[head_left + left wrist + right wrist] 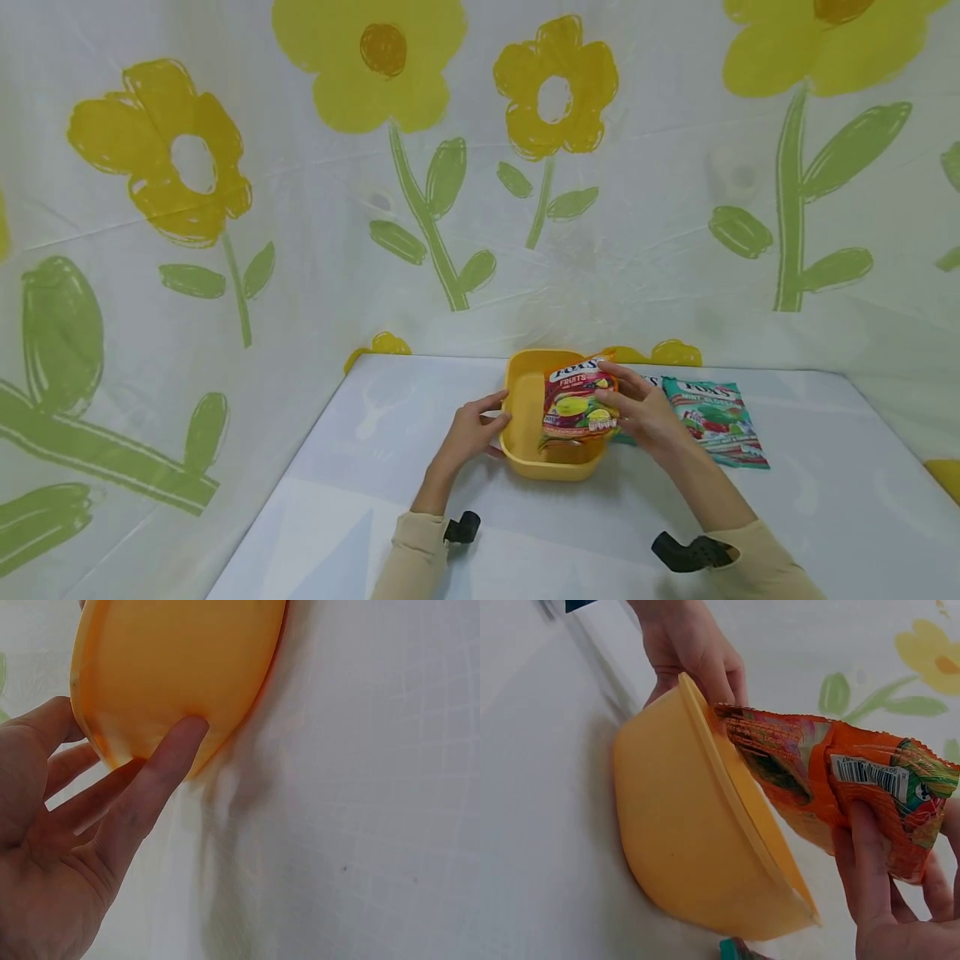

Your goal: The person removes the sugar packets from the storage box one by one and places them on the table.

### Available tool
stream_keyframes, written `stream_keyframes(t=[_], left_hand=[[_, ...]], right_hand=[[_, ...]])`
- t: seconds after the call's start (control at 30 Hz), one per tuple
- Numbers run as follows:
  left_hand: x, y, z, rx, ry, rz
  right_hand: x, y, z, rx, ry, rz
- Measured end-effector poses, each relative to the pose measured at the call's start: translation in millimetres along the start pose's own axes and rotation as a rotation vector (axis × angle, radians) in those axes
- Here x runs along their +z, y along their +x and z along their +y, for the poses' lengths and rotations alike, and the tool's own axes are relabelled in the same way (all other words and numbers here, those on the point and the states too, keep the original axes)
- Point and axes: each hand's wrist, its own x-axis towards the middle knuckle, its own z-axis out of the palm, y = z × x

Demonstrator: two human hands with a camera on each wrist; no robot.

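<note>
A yellow plastic tub (553, 471) stands near the far edge of the table. My left hand (468, 429) grips its left side, with the thumb at the rim and fingers against the outer wall, as the left wrist view shows. Over the tub's opening, my right hand (651, 412) holds an orange and red bag of Fox's fruit candy (572, 402) by its right side. The right wrist view shows the barcoded back of the candy bag (862, 765), with fingers pressed against it and its far end over the tub's rim.
On the table right of the tub lies a green Fox's candy bag (716, 421). Another bag, mostly hidden behind my right hand, shows only in part. A flower-printed cloth (600, 283) hangs behind the white table (337, 467).
</note>
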Motion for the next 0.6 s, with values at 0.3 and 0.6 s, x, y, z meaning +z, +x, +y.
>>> stream_keyframes(t=[0.3, 0.6], left_hand=[[-0.2, -1.0, -0.3, 0.014, -0.025, -0.001], [0.7, -1.4, 0.0, 0.018, -0.020, 0.004]], right_hand=[[-16, -14, 1, -0.004, -0.015, 0.021], [-35, -30, 2, 0.005, 0.034, 0.038]])
